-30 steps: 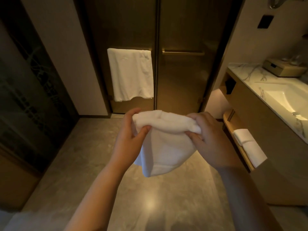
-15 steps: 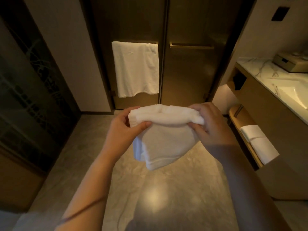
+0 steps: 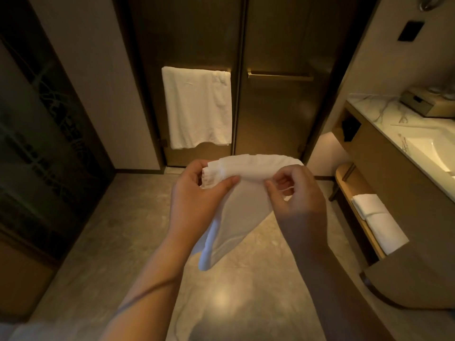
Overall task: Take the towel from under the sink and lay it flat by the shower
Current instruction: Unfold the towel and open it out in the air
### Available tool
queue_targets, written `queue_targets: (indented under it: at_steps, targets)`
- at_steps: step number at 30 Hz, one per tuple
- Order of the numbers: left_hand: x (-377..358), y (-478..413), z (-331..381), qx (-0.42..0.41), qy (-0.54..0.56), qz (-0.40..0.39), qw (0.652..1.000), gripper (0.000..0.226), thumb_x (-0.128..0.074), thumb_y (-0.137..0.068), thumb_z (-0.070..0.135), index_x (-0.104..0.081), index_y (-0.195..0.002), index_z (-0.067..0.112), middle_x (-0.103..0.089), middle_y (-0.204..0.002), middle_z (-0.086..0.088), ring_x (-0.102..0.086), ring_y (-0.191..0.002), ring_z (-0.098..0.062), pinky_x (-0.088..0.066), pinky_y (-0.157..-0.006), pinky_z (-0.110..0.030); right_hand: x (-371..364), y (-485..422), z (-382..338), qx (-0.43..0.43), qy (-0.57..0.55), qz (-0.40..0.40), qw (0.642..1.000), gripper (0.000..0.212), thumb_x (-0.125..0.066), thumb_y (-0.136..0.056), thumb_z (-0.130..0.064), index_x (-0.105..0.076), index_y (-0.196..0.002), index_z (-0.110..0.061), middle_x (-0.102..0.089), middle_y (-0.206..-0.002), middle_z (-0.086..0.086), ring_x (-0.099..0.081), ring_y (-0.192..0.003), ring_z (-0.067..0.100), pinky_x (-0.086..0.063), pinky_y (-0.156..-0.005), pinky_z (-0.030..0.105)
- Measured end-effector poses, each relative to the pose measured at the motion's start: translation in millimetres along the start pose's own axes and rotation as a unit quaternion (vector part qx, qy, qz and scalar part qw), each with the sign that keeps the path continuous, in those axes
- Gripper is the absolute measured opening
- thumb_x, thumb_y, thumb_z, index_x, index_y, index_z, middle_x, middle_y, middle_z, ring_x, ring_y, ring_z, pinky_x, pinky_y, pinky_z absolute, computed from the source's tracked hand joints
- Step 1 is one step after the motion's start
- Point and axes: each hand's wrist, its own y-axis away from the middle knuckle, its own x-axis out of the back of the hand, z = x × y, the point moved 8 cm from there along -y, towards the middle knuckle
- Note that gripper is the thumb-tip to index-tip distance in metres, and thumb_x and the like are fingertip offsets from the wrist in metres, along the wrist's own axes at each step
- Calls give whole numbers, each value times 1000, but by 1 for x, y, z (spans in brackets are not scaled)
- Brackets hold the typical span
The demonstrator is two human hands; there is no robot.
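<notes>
White towel (image 3: pixel 246 210) held up before the shower door (image 3: pixel 283 119), our left hand (image 3: pixel 194 193) and right hand (image 3: pixel 302 195) both pinching its top edge, forearms outstretched

Upper centre of my view: hanging white bath towel (image 3: pixel 197 107); bare brass bar (image 3: pixel 280 76) just right of it. Upper right: black wall plate (image 3: pixel 410 30). Right edge: wooden box (image 3: pixel 428 104) on marble counter (image 3: pixel 376 112); folded towels (image 3: pixel 376 220) on the shelf beneath. Left: dark patterned glass panel (image 3: pixel 49 143). Below me: glossy grey floor (image 3: pixel 123 242).
</notes>
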Motion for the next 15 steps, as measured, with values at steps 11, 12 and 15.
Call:
queue_targets:
  at_steps: [11,12,15]
  targets:
    - [-31,-4,6,0,16,-20,1000,32,-81,-64,35,-66,-90,27,-69,-83,18,-64,-78,3,-52,-64,-14,-2,2,9,-75,-137,9,988,24,-62,-89,-26,-60,-112,-33,-56,-102,-33,-58,-98,-14,-48,-80,7]
    - [-34,-4,6,2,24,-24,999,31,-81,-65,34,-66,-91,28,-69,-84,18,-65,-78,3,-52,-64,-14,-5,3,10,-85,-157,2,984,26,-61,-89,-29,-59,-115,-33,-56,-105,-33,-58,-100,-13,-48,-79,7]
    - [-44,-4,5,15,50,-46,998,31,-81,-69,29,-67,-97,26,-71,-88,15,-66,-82,0,-55,-67,-17,-11,3,14,-106,-194,-18,975,30,-54,-91,-42,-57,-120,-33,-58,-105,-33,-59,-100,-12,-49,-76,7]
